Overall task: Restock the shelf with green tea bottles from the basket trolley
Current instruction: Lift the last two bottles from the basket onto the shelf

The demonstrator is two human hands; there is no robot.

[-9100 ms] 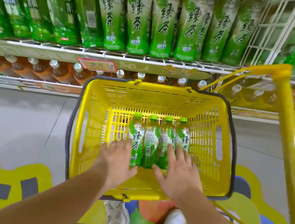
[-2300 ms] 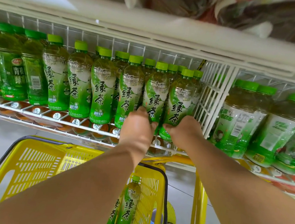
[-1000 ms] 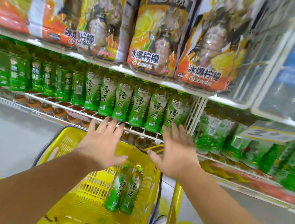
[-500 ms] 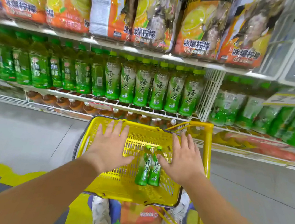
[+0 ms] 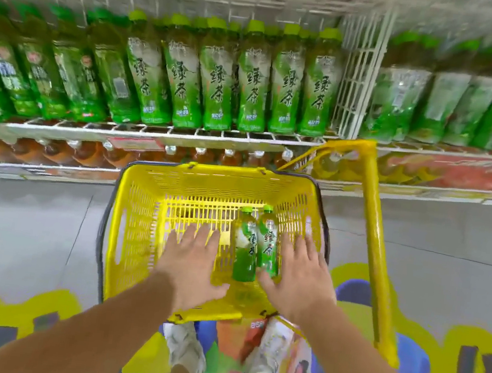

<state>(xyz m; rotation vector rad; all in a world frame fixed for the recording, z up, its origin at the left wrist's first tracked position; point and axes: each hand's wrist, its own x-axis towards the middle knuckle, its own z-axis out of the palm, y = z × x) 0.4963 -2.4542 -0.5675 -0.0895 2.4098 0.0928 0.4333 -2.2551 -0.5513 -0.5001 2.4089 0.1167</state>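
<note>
Just two bottles [image 5: 245, 256] (lying) in basket [image 5: 138, 204].

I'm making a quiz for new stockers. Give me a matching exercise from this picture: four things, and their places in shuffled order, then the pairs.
Things:
1. two green tea bottles
2. left hand
3. wire divider
4. brown bottles

Places:
a. below the green tea row
b. lying in the basket, right side
c. at the row's right end
d. above the basket, left of the lying bottles

Pairs: 1-b; 2-d; 3-c; 4-a
</note>
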